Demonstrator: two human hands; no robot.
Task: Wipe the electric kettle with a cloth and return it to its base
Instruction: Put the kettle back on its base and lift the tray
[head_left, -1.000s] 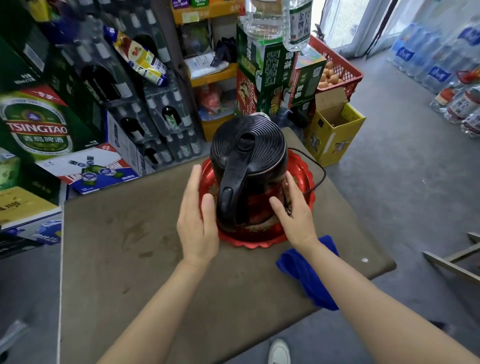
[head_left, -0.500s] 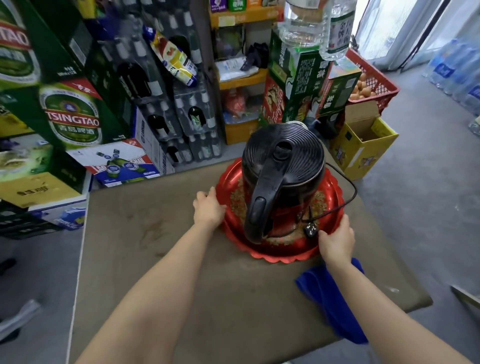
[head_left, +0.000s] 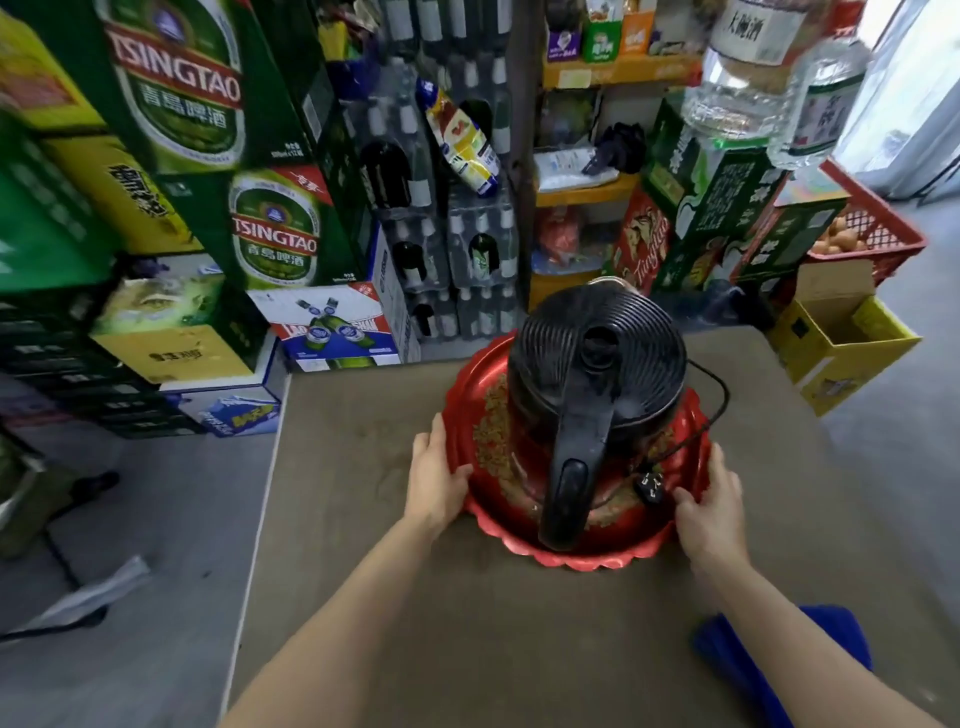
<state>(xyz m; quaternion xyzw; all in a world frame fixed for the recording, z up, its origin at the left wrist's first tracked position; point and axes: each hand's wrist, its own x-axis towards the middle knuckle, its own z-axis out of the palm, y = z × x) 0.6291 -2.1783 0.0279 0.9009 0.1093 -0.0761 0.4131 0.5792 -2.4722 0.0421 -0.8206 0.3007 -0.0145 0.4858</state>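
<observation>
A black electric kettle (head_left: 595, 374) with a ribbed lid stands upright in a round red tray (head_left: 597, 548) on the brown table (head_left: 363, 597), its handle pointing at me. Its black cord loops round the right side, and the plug (head_left: 649, 487) lies in the tray. My left hand (head_left: 434, 475) grips the tray's left rim. My right hand (head_left: 709, 506) holds the right rim. A blue cloth (head_left: 743, 644) lies on the table near its front right, partly under my right forearm. The kettle's base is hidden beneath it.
Stacked green beer cartons (head_left: 228, 156) and shrink-wrapped bottle packs (head_left: 467, 249) stand close behind the table. An open yellow box (head_left: 841, 348) and a red crate (head_left: 878, 234) sit at the right. Grey floor lies left of the table.
Both hands dropped from the kettle's sides to the tray's rim and closed on it. The view has shifted closer and to the left.
</observation>
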